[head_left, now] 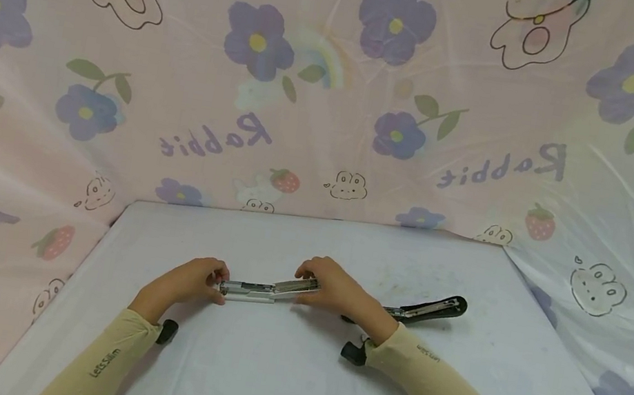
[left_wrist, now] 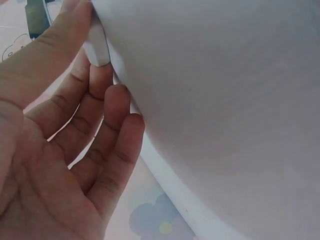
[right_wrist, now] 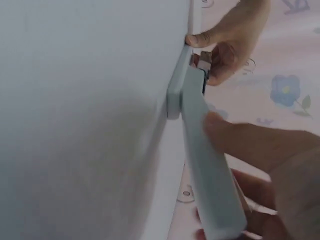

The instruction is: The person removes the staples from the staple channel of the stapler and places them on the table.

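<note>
A white stapler (head_left: 250, 297), folded open with its metal inside facing up, lies between the two hands on the white table. My left hand (head_left: 189, 284) pinches its left end between thumb and fingers; in the left wrist view only a pale tip of the stapler (left_wrist: 99, 47) shows beside the fingers. On the other end, my right hand (head_left: 338, 293) grips the raised cover. From the right wrist view the cover (right_wrist: 207, 165) tilts away from the base, with the thumb along one side and fingers on the other. The right hand hides part of it.
A black stapler (head_left: 433, 309), also folded open, lies behind the right wrist, partly hidden by it. The white tabletop (head_left: 260, 384) meets a printed cloth (head_left: 329, 123) at its back and sides.
</note>
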Available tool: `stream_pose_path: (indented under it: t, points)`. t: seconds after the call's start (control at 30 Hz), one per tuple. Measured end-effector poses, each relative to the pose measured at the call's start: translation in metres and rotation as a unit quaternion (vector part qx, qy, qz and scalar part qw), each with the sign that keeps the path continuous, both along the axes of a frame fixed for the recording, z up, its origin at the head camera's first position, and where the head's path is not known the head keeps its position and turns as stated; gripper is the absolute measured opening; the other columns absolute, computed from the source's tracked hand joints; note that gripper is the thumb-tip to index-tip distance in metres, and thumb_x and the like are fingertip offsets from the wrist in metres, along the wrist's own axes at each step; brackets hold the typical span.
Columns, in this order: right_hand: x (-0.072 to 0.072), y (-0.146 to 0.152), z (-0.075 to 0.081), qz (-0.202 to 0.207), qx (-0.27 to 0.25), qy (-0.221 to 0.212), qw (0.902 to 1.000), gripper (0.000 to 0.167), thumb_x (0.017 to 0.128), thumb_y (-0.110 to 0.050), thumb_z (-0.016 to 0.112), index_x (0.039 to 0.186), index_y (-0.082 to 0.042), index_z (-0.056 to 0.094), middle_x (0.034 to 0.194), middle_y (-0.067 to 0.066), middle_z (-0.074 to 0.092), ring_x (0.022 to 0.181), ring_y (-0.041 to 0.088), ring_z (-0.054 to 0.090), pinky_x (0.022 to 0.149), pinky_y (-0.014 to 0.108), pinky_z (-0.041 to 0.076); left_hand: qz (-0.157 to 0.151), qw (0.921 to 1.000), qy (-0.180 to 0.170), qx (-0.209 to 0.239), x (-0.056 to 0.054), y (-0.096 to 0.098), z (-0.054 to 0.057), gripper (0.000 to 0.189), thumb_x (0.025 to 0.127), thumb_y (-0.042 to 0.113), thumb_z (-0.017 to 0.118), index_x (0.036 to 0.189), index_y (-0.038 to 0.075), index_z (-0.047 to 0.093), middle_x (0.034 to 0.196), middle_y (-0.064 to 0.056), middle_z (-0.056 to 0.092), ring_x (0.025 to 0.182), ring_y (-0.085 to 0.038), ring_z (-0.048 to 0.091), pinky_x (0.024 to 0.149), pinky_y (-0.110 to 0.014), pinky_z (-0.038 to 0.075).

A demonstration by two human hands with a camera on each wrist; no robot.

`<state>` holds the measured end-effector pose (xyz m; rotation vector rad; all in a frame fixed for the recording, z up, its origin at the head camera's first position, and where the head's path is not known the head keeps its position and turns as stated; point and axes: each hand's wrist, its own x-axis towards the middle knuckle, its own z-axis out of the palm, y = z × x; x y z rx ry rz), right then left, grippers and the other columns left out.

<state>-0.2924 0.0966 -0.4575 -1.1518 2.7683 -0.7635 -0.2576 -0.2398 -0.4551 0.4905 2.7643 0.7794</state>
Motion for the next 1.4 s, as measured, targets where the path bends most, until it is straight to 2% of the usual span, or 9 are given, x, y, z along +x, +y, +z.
stream_pose_path:
  t: [0.13, 0.27, 0.4, 0.57, 0.93, 1.17, 1.4]
  points:
    - [0.004, -0.012, 0.003, 0.020, -0.028, 0.050, 0.9982, 0.035, 0.094, -0.026, 0.086, 0.121, -0.008, 0.073, 0.111, 0.005, 0.071, 0.106, 0.024, 0.063, 0.095, 0.041, 0.051, -0.001, 1.0000, -0.003, 0.002, 0.000, 0.000, 0.000, 0.038, 0.083, 0.016, 0.095, 0.106, 0.007, 0.066, 0.097, -0.003, 0.063, 0.091, -0.019, 0.057, 0.084, -0.043, 0.051]
    - [0.008, -0.028, 0.004, 0.035, -0.066, 0.042, 0.9963, 0.031, 0.097, -0.021, 0.084, 0.119, -0.004, 0.072, 0.113, 0.010, 0.072, 0.108, 0.026, 0.064, 0.097, 0.041, 0.052, 0.001, 1.0000, -0.005, 0.004, 0.000, 0.001, 0.000, 0.037, 0.083, 0.015, 0.094, 0.105, 0.007, 0.065, 0.096, -0.003, 0.062, 0.089, -0.019, 0.056, 0.083, -0.041, 0.050]
    - [0.011, -0.043, -0.002, 0.038, -0.080, 0.034, 0.9955, 0.025, 0.098, -0.020, 0.082, 0.116, -0.006, 0.072, 0.112, 0.007, 0.072, 0.107, 0.021, 0.064, 0.097, 0.036, 0.053, 0.002, 1.0000, -0.006, 0.004, 0.000, 0.002, 0.000, 0.036, 0.083, 0.014, 0.094, 0.104, 0.008, 0.066, 0.095, -0.003, 0.062, 0.088, -0.019, 0.055, 0.081, -0.040, 0.049]
    - [0.011, -0.060, -0.009, 0.044, -0.083, 0.029, 0.9951, 0.020, 0.098, -0.019, 0.082, 0.114, -0.010, 0.073, 0.110, 0.002, 0.071, 0.105, 0.017, 0.065, 0.096, 0.030, 0.054, 0.002, 1.0000, -0.006, 0.002, 0.000, 0.003, 0.001, 0.036, 0.083, 0.014, 0.094, 0.103, 0.008, 0.066, 0.094, -0.003, 0.062, 0.086, -0.019, 0.055, 0.080, -0.040, 0.049]
    - [0.007, -0.083, -0.018, 0.046, -0.069, 0.003, 0.9965, 0.009, 0.097, -0.015, 0.083, 0.104, -0.012, 0.079, 0.104, -0.001, 0.069, 0.100, 0.011, 0.058, 0.090, 0.025, 0.050, -0.001, 1.0000, -0.001, -0.008, -0.002, 0.003, 0.001, 0.037, 0.082, 0.017, 0.095, 0.104, 0.009, 0.067, 0.097, -0.002, 0.063, 0.089, -0.019, 0.056, 0.082, -0.041, 0.050]
    - [0.010, -0.089, -0.017, 0.044, -0.052, 0.012, 0.9976, 0.011, 0.097, -0.016, 0.082, 0.107, -0.010, 0.082, 0.106, 0.003, 0.068, 0.101, 0.016, 0.059, 0.088, 0.026, 0.050, 0.005, 0.9999, -0.006, -0.010, 0.000, 0.005, 0.005, 0.036, 0.083, 0.016, 0.095, 0.105, 0.008, 0.067, 0.097, -0.003, 0.063, 0.088, -0.019, 0.056, 0.082, -0.042, 0.050]
    - [0.015, -0.096, -0.013, 0.030, -0.034, 0.006, 0.9990, 0.015, 0.097, -0.019, 0.083, 0.109, -0.010, 0.083, 0.110, 0.002, 0.066, 0.104, 0.015, 0.057, 0.090, 0.025, 0.049, 0.006, 0.9999, -0.010, -0.008, 0.001, 0.003, 0.006, 0.036, 0.083, 0.017, 0.094, 0.105, 0.008, 0.067, 0.098, -0.003, 0.064, 0.090, -0.020, 0.057, 0.084, -0.043, 0.051]
